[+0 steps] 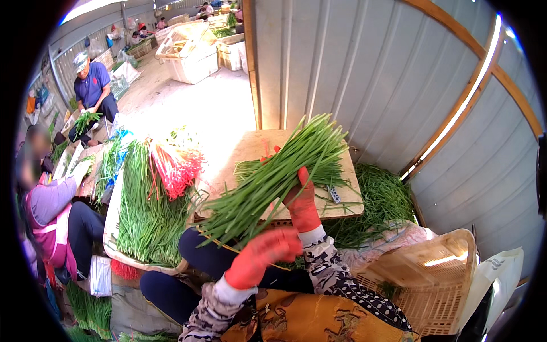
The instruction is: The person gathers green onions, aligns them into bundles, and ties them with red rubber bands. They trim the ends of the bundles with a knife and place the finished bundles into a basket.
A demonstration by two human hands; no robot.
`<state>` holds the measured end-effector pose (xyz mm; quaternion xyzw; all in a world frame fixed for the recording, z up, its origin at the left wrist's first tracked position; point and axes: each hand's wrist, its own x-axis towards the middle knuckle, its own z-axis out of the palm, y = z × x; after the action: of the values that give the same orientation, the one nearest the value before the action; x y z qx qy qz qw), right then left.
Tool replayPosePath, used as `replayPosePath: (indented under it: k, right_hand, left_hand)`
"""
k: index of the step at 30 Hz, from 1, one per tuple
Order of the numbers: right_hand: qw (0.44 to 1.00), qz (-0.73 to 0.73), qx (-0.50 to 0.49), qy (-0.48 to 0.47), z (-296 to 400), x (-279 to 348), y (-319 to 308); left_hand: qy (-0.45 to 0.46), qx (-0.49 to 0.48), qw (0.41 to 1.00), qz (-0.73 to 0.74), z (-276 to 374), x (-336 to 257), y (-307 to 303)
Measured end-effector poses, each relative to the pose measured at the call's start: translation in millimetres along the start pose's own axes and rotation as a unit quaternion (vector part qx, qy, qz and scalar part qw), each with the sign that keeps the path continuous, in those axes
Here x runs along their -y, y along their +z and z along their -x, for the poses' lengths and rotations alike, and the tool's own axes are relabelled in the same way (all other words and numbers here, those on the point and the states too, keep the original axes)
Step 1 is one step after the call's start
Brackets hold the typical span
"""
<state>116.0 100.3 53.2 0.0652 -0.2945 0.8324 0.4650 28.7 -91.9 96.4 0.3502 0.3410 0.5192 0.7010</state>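
My right hand (302,205), in a red glove, grips a thick bunch of green garlic chives (273,179). The bunch slants over a wooden board (222,171), its leafy ends towards my knees and its cut stems pointing up and away. My left hand (267,254), also red-gloved, is blurred just below the bunch; its finger shape is unclear and nothing shows in it. More chives (335,171) lie on the board, partly hidden beneath the held bunch. Close to them rests a dotted handle (334,194), apparently a knife's.
Left of the board, a crate (109,233) holds chives and red-and-white ties (173,169). Cut greens (380,196) are heaped right, beside a tilted plastic crate (427,278). Corrugated metal wall (359,64) stands ahead. Two people (92,85) (51,213) sit at left.
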Motion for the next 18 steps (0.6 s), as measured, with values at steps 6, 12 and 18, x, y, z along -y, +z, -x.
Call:
replayPosePath:
  k: [6, 12, 18]
  right_hand:
    - [0.988, 0.133, -0.049, 0.055, 14.3, 27.2, -12.9]
    - [0.982, 0.155, -0.1, 0.041, 18.0, -8.7, 0.9]
    - [0.977, 0.2, -0.06, 0.041, 16.2, -31.3, 22.2]
  left_hand:
    - [0.361, -0.177, 0.701, -0.589, -39.9, -47.5, 6.7]
    - [0.22, -0.114, 0.939, -0.239, -105.0, 36.5, -74.2]
    - [0.15, -0.107, 0.983, -0.011, -85.7, 55.1, -81.8]
